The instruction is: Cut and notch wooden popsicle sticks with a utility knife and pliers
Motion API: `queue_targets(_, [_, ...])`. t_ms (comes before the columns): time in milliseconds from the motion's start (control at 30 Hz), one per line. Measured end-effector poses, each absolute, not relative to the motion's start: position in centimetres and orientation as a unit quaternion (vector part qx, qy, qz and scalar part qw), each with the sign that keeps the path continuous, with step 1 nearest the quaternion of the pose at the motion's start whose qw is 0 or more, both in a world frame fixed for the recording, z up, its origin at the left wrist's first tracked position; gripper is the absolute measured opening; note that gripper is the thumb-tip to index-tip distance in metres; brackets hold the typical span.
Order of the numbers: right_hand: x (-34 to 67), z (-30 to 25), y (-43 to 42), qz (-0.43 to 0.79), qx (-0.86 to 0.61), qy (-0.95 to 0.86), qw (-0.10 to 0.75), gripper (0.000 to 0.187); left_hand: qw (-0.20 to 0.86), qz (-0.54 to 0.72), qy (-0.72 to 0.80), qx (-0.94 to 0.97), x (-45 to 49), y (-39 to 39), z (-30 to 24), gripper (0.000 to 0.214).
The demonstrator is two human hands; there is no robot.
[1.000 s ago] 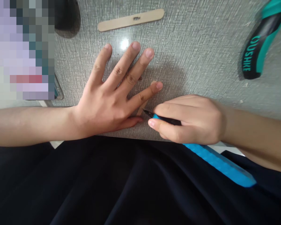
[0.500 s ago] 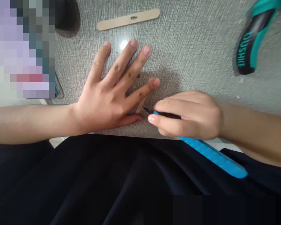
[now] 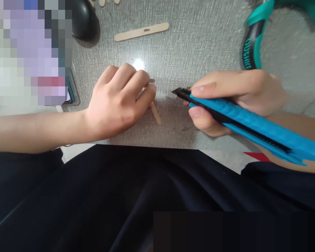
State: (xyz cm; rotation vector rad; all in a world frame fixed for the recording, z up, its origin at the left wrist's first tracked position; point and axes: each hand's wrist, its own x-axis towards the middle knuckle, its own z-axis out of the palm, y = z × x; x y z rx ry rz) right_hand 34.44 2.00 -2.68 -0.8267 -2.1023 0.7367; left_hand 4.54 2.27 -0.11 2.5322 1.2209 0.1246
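Note:
My left hand [image 3: 120, 99] has its fingers curled round a wooden craft stick [image 3: 155, 114]. One end of that stick pokes out below the fingers; the rest is hidden under the hand. A small dark piece [image 3: 152, 81] shows by the fingertips. To the right, my right hand [image 3: 231, 94] grips a blue utility knife [image 3: 252, 122] between thumb and fingers. Its dark blade tip points left towards my left hand, apart from the stick. Farther back on the table lies another craft stick [image 3: 141, 32] with a small dark notch or mark in its middle.
A black computer mouse [image 3: 85, 21] sits at the back left, with ends of more sticks [image 3: 102, 2] beside it. A teal and black tool handle [image 3: 252, 45] lies at the back right. At the left, a phone-like edge [image 3: 74, 91] borders a blurred-out patch. The grey table [image 3: 199, 42] is textured.
My left hand has gone from spread flat to curled round the stick. My right hand has drawn back to the right and turned the knife, its blade now away from the stick.

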Motion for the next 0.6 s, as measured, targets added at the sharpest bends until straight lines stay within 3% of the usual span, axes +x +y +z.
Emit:
queue_targets(167, [34.5,-2.3,1.9,0.304,-0.335,-0.822,0.346,0.014,0.115,0.028,0.438,0.891,4.1,2.0,-0.5,0.034])
queue_targets(267, [34.7,-1.8,2.7,0.313,-0.284,-0.841,0.339,0.016,0.149,0.044,0.410,0.899,3.9,1.8,0.1,0.027])
queue_targets(433, [34.9,-2.1,3.6,0.217,-0.177,-0.887,0.367,0.023,0.239,0.046,0.373,0.895,3.8,1.9,1.4,0.022])
queue_targets(600, [34.8,-4.0,2.8,0.127,-0.114,-0.926,0.337,0.022,0.169,0.040,0.354,0.919,3.8,2.1,1.2,0.030])
